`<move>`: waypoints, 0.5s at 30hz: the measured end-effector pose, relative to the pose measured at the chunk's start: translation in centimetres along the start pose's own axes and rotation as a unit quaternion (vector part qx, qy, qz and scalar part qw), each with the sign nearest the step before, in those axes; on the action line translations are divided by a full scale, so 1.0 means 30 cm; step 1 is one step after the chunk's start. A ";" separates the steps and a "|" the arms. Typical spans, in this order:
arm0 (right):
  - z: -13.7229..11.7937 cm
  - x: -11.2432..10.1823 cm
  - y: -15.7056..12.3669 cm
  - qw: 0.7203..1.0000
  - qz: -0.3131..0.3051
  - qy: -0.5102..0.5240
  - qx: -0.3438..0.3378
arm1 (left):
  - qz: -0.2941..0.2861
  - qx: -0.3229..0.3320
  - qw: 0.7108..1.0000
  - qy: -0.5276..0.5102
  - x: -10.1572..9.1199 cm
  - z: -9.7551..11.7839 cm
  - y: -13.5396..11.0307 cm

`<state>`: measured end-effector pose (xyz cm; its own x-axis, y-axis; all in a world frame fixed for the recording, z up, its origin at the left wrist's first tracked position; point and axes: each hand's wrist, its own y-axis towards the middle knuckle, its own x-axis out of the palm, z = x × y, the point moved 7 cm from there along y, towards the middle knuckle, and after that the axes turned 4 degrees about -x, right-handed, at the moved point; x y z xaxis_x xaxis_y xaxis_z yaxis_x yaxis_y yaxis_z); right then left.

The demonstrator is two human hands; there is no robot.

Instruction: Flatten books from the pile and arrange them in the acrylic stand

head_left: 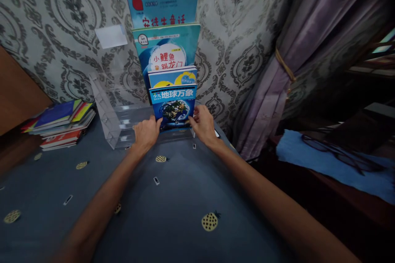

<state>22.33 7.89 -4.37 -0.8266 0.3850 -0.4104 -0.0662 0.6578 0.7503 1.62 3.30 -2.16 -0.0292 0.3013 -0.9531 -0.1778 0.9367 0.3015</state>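
Observation:
A blue book with a globe on its cover [173, 109] stands upright in the front tier of a clear plastic book rack [108, 127]. My left hand [147, 132] grips its lower left edge, the thumb on the cover. At the lower right edge, my right hand [202, 125] holds the same book between thumb and fingers. Behind it rise a book with yellow shapes [166, 79], a teal book with a white oval [168, 45] and a taller blue book with red lettering [163, 6]. The rack's left part shows bare steps.
A pile of books and booklets [66, 121] lies to the left on the blue pineapple-print cloth [182, 197]. A white label card [111, 36] tops the rack. At right are a tied purple curtain [277, 57] and glasses [342, 152] on a blue cloth [296, 148].

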 end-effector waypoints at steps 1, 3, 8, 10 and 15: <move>0.000 -0.001 -0.002 1.000 0.003 0.002 -0.002 | -0.003 -0.001 1.000 0.001 0.001 0.000 0.000; 0.000 -0.002 -0.005 1.000 0.011 0.002 -0.004 | -0.007 0.000 1.000 0.003 0.004 0.001 0.000; 0.005 -0.013 -0.009 0.999 0.035 -0.010 0.005 | -0.021 0.021 1.000 0.008 0.019 0.014 -0.009; 0.005 -0.017 -0.008 0.999 0.037 -0.012 0.007 | -0.024 0.028 0.999 0.009 0.023 0.018 -0.012; -0.006 -0.019 -0.005 1.000 0.030 -0.008 0.003 | -0.035 0.033 0.999 0.020 0.025 0.018 -0.012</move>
<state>22.71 7.47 -4.16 -0.8196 0.4350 -0.3728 -0.0131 0.6364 0.7713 2.18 3.28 -2.97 -0.0575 0.2279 -0.9720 -0.1154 0.9656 0.2332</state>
